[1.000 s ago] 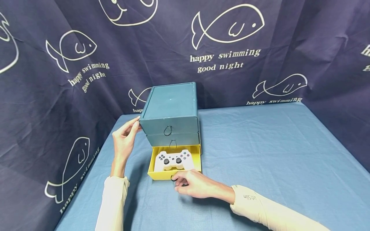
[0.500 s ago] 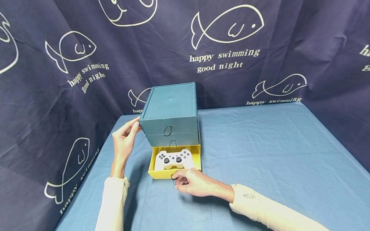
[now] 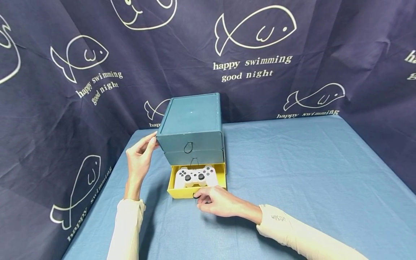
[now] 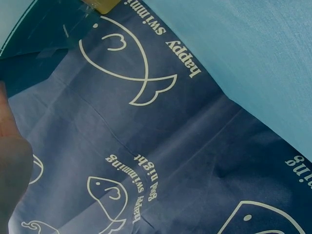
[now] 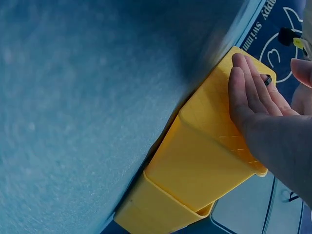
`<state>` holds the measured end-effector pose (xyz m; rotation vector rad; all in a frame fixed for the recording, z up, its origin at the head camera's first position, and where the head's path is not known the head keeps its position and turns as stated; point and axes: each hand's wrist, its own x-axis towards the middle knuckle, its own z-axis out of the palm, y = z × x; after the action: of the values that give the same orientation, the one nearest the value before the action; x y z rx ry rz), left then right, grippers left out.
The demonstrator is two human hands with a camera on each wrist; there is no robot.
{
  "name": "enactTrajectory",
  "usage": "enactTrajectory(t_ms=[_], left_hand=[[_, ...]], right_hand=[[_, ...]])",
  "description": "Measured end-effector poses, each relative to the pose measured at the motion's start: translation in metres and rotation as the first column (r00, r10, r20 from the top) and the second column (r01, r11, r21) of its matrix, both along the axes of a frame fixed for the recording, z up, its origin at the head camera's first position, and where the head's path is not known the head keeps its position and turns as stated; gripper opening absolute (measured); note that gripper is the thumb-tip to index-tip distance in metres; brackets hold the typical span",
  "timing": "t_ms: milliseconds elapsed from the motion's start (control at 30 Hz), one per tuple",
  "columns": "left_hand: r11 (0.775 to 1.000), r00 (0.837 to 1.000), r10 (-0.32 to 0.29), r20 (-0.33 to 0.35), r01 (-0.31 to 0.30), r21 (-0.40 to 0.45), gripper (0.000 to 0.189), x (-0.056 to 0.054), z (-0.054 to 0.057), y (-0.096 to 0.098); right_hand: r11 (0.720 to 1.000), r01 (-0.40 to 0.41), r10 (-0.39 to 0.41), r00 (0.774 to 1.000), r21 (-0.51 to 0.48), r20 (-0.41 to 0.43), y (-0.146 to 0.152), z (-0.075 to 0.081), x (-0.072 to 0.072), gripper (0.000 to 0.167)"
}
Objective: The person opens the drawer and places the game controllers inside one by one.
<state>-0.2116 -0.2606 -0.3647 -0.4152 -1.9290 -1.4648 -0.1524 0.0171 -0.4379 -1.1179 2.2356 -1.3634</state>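
A teal drawer cabinet (image 3: 193,115) stands on the cloth-covered table with its lower yellow drawer (image 3: 182,194) pulled partway out. Inside that drawer lies a white game controller (image 3: 196,177). My right hand (image 3: 216,202) is at the drawer's front; in the right wrist view its nearly straight fingers (image 5: 251,90) lie against the yellow front, with the small black pull loop (image 5: 268,80) at one finger and the thumb apart. My left hand (image 3: 140,155) touches the cabinet's upper left front corner with fairly straight fingers. Most of that hand is outside the left wrist view.
Above the yellow drawer are two closed teal drawer fronts (image 3: 195,156) with black loops. A dark blue fish-print curtain (image 3: 253,86) hangs behind and to the left. The blue tablecloth (image 3: 292,173) spreads out to the right.
The yellow drawer and the controller in it have slid slightly inward toward the cabinet, and my right hand has moved along with them. My left hand keeps its place.
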Motion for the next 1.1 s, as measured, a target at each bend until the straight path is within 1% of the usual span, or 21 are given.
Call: enactTrajectory(t_ms=[133,267,433,733,967,1100], left_hand=[[1.0,1.0,-0.003,-0.001,0.003,-0.001,0.024,0.0002,0.0004,0.0004],[1.0,1.0,-0.006,-0.002,0.006,0.001,0.025,0.0,0.0006,0.0005],[1.0,1.0,-0.005,-0.003,0.005,0.004,0.024,0.0002,0.0008,0.0006],[1.0,1.0,-0.004,0.005,0.004,0.002,0.024,0.0002,0.0001,0.0001],[1.0,1.0,0.001,0.004,-0.001,0.001,0.024,-0.0001,-0.0002,-0.0003],[1.0,1.0,0.007,0.007,-0.007,-0.005,0.024,-0.0002,-0.0005,-0.0002]], right_hand=[[1.0,0.011,-0.011,1.0,0.006,0.0,-0.0009,0.0005,-0.0027,0.029],[1.0,0.012,-0.012,1.0,0.003,0.02,-0.0012,0.001,-0.0036,0.03],[1.0,0.008,-0.008,1.0,-0.003,0.024,-0.0011,0.0011,-0.0039,0.03],[1.0,0.011,-0.011,1.0,-0.005,0.004,-0.0019,-0.0004,-0.0065,0.03],[1.0,0.007,-0.007,1.0,-0.016,0.019,-0.0023,-0.0012,-0.0082,0.031],[1.0,0.012,-0.012,1.0,-0.008,0.009,-0.0024,-0.0014,-0.0096,0.032]])
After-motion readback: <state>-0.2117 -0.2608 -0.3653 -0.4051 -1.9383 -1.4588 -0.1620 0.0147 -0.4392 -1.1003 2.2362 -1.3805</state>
